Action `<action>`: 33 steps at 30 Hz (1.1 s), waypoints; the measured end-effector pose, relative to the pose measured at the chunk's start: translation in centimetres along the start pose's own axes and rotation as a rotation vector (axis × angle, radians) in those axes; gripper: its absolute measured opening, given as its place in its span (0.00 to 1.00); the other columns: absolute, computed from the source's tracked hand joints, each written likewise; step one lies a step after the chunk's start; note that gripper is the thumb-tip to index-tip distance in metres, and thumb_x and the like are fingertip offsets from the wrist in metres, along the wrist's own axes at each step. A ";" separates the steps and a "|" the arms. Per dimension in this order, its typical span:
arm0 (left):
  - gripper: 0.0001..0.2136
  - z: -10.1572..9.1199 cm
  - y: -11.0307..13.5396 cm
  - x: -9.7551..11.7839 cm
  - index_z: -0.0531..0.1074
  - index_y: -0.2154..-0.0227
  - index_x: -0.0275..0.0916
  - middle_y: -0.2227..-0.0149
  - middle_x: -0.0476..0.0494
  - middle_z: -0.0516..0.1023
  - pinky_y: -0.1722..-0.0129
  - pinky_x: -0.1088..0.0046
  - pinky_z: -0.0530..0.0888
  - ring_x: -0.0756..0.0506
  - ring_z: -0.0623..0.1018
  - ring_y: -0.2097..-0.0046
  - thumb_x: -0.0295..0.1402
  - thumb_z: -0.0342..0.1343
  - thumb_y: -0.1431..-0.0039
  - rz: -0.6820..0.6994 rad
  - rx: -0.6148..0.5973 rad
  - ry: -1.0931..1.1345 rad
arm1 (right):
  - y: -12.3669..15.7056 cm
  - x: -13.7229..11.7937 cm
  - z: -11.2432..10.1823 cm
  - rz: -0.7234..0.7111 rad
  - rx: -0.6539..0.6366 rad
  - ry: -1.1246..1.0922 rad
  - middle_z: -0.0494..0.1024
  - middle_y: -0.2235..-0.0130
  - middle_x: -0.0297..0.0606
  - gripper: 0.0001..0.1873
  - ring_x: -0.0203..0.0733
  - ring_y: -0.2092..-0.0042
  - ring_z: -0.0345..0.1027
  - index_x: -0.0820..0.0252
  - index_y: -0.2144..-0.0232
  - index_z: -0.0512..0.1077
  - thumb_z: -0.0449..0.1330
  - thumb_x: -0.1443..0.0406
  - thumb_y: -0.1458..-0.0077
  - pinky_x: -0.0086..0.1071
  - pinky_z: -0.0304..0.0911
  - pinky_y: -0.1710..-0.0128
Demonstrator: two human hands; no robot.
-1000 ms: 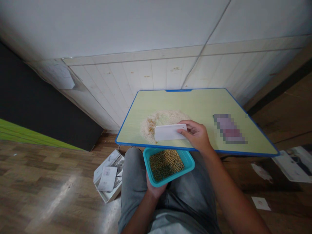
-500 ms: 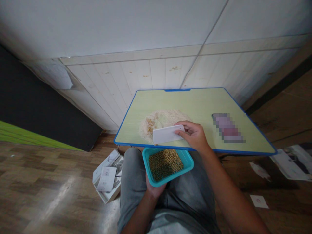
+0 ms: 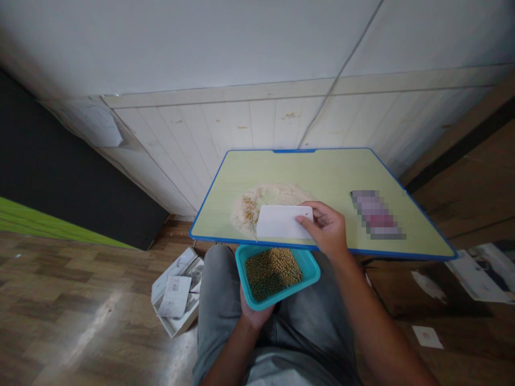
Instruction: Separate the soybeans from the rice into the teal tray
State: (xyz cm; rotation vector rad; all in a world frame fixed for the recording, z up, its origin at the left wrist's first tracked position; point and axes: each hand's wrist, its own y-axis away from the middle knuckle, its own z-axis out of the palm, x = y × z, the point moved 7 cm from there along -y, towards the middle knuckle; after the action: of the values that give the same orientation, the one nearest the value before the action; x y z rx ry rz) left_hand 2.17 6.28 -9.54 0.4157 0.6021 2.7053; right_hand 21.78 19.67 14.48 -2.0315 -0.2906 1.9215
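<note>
Looking down past grey jeans [image 3: 219,279] at a low table with a pale green top and blue edging [image 3: 211,206], the view takes in a heap of rice [image 3: 265,195] on the tabletop and, toward the right, a pixelated pinkish object [image 3: 378,214]. A teal plastic tray [image 3: 257,299] sits just below the table's near edge, holding mixed green and tan beans [image 3: 273,274]. The left hand [image 3: 253,316] is cupped beneath the tray, bearing it from below, with most of the fingers out of sight. The right hand [image 3: 325,230] is partly closed, gripping the end of a white plastic scraper [image 3: 279,222] between thumb and curled fingers. The scraper lies over the table beside the rice, its far end touching or just beside the heap. It looks light and fairly stiff, with perhaps a little flex, and its smooth face could be slippery, so the short end, where the right hand has it, makes a sensible hold.
</note>
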 end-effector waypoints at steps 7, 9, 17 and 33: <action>0.28 -1.1 -0.4 -0.2 0.86 0.41 0.54 0.43 0.49 0.92 0.18 0.49 0.55 0.39 0.77 0.26 0.47 0.39 0.20 -0.021 0.020 0.000 | 3.7 -1.2 1.2 -0.007 0.109 0.055 0.90 0.64 0.38 0.10 0.45 0.65 0.85 0.53 0.58 0.85 0.73 0.58 0.42 0.35 0.81 0.67; 0.28 -1.1 -0.4 -0.2 0.83 0.37 0.56 0.41 0.50 0.92 0.17 0.49 0.54 0.40 0.78 0.27 0.47 0.38 0.21 -0.023 0.018 -0.006 | 4.1 -1.2 1.8 0.004 0.114 0.053 0.90 0.64 0.38 0.11 0.46 0.65 0.86 0.54 0.57 0.85 0.73 0.59 0.41 0.36 0.82 0.68; 0.26 -0.4 0.2 0.0 0.83 0.36 0.53 0.36 0.47 0.88 0.18 0.45 0.55 0.37 0.74 0.24 0.45 0.43 0.22 -0.029 0.033 0.021 | 5.0 0.2 1.4 0.028 0.195 0.129 0.91 0.63 0.39 0.12 0.47 0.65 0.87 0.55 0.55 0.86 0.72 0.59 0.39 0.36 0.82 0.67; 0.25 1.1 0.7 0.0 0.88 0.43 0.53 0.42 0.48 0.92 0.18 0.49 0.57 0.39 0.82 0.32 0.42 0.43 0.21 -0.014 -0.100 0.080 | 4.0 0.9 -3.5 0.063 0.522 0.198 0.90 0.63 0.45 0.18 0.51 0.63 0.86 0.61 0.56 0.84 0.73 0.55 0.44 0.39 0.81 0.61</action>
State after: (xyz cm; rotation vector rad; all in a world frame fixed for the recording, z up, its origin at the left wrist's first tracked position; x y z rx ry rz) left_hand 2.35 6.08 -8.25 0.2775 0.4859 2.7358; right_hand 25.06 15.98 12.27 -1.8609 0.2982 1.5934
